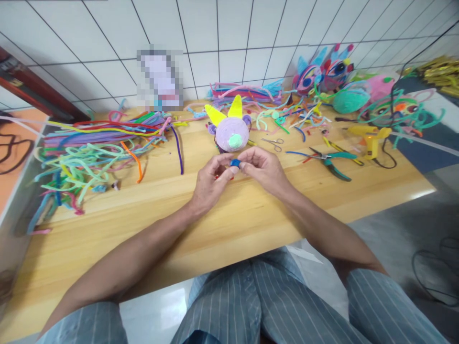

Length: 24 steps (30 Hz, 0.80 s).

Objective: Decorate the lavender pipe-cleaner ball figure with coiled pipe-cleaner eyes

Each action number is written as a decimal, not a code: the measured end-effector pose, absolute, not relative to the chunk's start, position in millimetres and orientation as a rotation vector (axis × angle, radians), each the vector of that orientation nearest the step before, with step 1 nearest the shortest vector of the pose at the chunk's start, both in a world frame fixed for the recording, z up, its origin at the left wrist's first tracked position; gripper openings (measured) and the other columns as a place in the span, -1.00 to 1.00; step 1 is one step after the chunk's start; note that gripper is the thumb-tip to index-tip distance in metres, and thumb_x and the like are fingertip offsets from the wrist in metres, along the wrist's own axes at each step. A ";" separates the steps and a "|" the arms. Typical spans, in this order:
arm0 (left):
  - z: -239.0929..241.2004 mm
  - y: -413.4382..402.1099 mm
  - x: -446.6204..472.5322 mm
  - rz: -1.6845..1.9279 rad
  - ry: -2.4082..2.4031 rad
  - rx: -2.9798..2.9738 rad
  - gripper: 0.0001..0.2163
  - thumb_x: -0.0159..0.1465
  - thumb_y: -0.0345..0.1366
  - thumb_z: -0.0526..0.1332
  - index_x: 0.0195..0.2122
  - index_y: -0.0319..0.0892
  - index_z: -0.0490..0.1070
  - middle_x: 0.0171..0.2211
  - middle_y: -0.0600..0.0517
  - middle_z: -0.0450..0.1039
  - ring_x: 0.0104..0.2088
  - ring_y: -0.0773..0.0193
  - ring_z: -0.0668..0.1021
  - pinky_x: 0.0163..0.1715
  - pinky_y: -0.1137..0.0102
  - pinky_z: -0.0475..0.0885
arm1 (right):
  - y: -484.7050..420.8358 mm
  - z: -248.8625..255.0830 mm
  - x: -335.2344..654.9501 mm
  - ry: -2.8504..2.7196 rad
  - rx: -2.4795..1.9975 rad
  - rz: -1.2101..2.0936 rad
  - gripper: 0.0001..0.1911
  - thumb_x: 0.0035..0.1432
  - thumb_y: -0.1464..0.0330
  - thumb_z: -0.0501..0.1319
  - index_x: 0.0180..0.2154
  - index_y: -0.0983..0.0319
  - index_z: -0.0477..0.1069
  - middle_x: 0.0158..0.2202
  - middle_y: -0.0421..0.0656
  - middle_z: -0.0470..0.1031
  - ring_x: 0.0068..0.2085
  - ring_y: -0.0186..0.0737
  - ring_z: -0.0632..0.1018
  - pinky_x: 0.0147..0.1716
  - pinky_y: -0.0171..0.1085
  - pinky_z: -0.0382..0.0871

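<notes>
Left hand and right hand are pinching a blue piece, both grips clamping it, lilac ball sitting beyond, pliers lying right on the counter

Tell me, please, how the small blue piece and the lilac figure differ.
The blue piece is held between the left hand and right hand; the lilac figure sits on the table beyond them. The piece looks smaller and plain blue; the figure is larger, with yellow spikes.
</notes>
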<state>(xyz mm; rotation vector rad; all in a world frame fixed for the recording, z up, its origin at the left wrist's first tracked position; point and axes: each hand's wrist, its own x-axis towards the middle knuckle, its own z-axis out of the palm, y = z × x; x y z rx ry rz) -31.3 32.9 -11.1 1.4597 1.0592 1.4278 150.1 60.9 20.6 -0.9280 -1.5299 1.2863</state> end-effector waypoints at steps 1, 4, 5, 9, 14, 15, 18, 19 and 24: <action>-9.9 33.4 -30.9 1.408 1.048 1.415 -0.68 0.29 -0.04 0.46 -0.06 -0.12 0.62 -0.29 0.03 0.62 -0.44 0.37 0.54 -0.41 0.44 0.46 | 60.2 20.5 150.1 -1.564 -0.926 1.234 -0.82 0.14 0.27 0.40 -0.24 0.19 0.52 -0.32 -0.20 0.63 -0.33 -0.31 0.61 -0.26 -0.28 0.54; -7.0 35.3 -29.7 1.383 1.043 1.328 -0.66 0.25 0.05 0.48 -0.23 -0.14 0.62 -0.37 0.04 0.60 -0.46 0.36 0.53 -0.45 0.44 0.48 | 57.8 20.2 150.0 -1.661 -0.976 1.091 -0.86 0.16 0.28 0.37 -0.23 0.18 0.55 -0.29 -0.18 0.66 -0.28 -0.25 0.64 -0.20 -0.23 0.57; -6.3 35.7 -29.4 1.385 1.049 1.309 -0.65 0.23 0.06 0.49 -0.27 -0.14 0.61 -0.39 0.05 0.59 -0.48 0.37 0.52 -0.46 0.44 0.47 | 57.2 20.0 149.9 -1.683 -0.999 1.054 -0.87 0.17 0.28 0.36 -0.23 0.17 0.56 -0.29 -0.17 0.67 -0.28 -0.24 0.64 -0.21 -0.22 0.57; -4.7 35.3 -28.3 1.380 1.068 1.242 -0.65 0.19 0.06 0.53 -0.32 -0.13 0.60 -0.42 0.06 0.57 -0.49 0.39 0.49 -0.46 0.44 0.46 | 55.9 19.2 148.3 -1.730 -1.029 0.978 -0.90 0.18 0.28 0.33 -0.27 0.17 0.56 -0.33 -0.18 0.67 -0.33 -0.24 0.63 -0.27 -0.23 0.55; -9.4 32.5 -23.3 1.380 1.060 1.086 -0.66 0.16 0.03 0.55 -0.33 -0.14 0.59 -0.49 0.10 0.52 -0.51 0.40 0.45 -0.49 0.45 0.40 | 51.5 15.8 141.7 -1.664 -1.056 0.936 -0.92 0.18 0.29 0.34 -0.31 0.15 0.54 -0.36 -0.18 0.66 -0.35 -0.24 0.63 -0.27 -0.21 0.54; -11.2 32.3 -22.1 1.383 1.057 1.048 -0.66 0.16 0.02 0.55 -0.33 -0.14 0.59 -0.51 0.11 0.50 -0.53 0.41 0.43 -0.51 0.46 0.37 | 50.4 15.0 140.5 -1.640 -1.063 0.948 -0.91 0.18 0.28 0.35 -0.31 0.15 0.53 -0.35 -0.18 0.66 -0.34 -0.24 0.63 -0.26 -0.21 0.55; -16.0 32.5 -20.1 1.386 1.034 0.951 -0.65 0.15 0.03 0.55 -0.33 -0.15 0.59 -0.53 0.12 0.47 -0.55 0.43 0.39 -0.55 0.47 0.30 | 49.3 13.6 139.0 -1.564 -1.059 1.064 -0.85 0.18 0.23 0.38 -0.27 0.15 0.53 -0.34 -0.19 0.65 -0.34 -0.26 0.62 -0.28 -0.23 0.55; -16.9 32.8 -19.9 1.386 1.024 0.928 -0.64 0.14 0.03 0.55 -0.32 -0.15 0.59 -0.53 0.13 0.47 -0.55 0.44 0.39 -0.55 0.47 0.30 | 49.8 13.8 139.2 -1.537 -1.055 1.111 -0.83 0.17 0.22 0.39 -0.25 0.16 0.53 -0.35 -0.21 0.64 -0.35 -0.28 0.61 -0.30 -0.25 0.54; -17.1 33.9 -20.5 1.384 1.008 0.868 -0.63 0.13 0.04 0.57 -0.30 -0.14 0.59 -0.51 0.13 0.48 -0.53 0.43 0.45 -0.52 0.47 0.34 | 54.9 17.6 141.2 -1.468 -1.045 1.295 -0.70 0.09 0.16 0.47 -0.24 0.19 0.53 -0.40 -0.24 0.61 -0.41 -0.32 0.58 -0.36 -0.29 0.56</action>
